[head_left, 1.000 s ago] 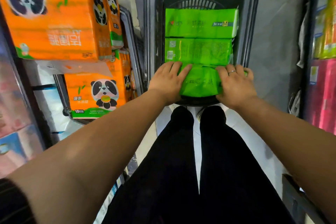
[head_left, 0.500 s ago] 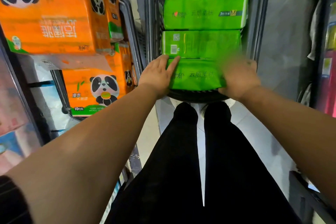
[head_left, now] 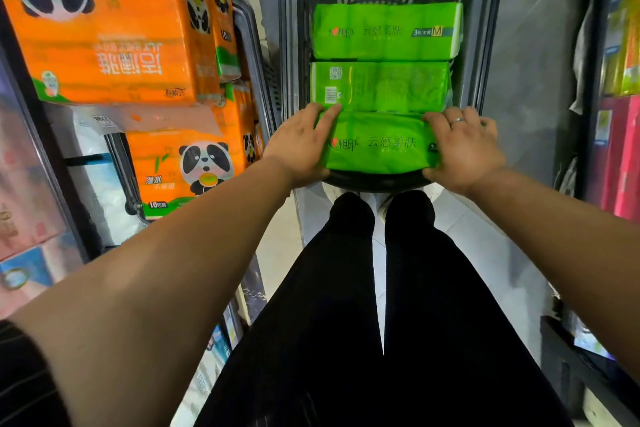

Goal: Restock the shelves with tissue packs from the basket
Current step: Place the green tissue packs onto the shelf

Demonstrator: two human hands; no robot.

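A green tissue pack, the near pack [head_left: 379,146], lies crosswise at the near end of a dark basket [head_left: 493,45], over its near rim. Whether it is lifted or resting there cannot be told. The left hand [head_left: 301,146] grips its left end, fingers laid over the top and the thumb along the near edge. The right hand [head_left: 462,149], wearing a ring [head_left: 457,120], grips the right end the same way, fingers curled over the top. Just beyond it, touching, is a middle pack [head_left: 381,87] showing a barcode, and beyond that a far pack [head_left: 386,31], also green and crosswise in the basket. The basket stands on a grey floor [head_left: 536,62] in a narrow aisle. On the left, a shelf [head_left: 117,156] holds orange packs [head_left: 104,28] printed with pandas. On the right edge are red and yellow goods [head_left: 620,149], blurred. The person's legs [head_left: 346,305] in black trousers fill the lower middle.
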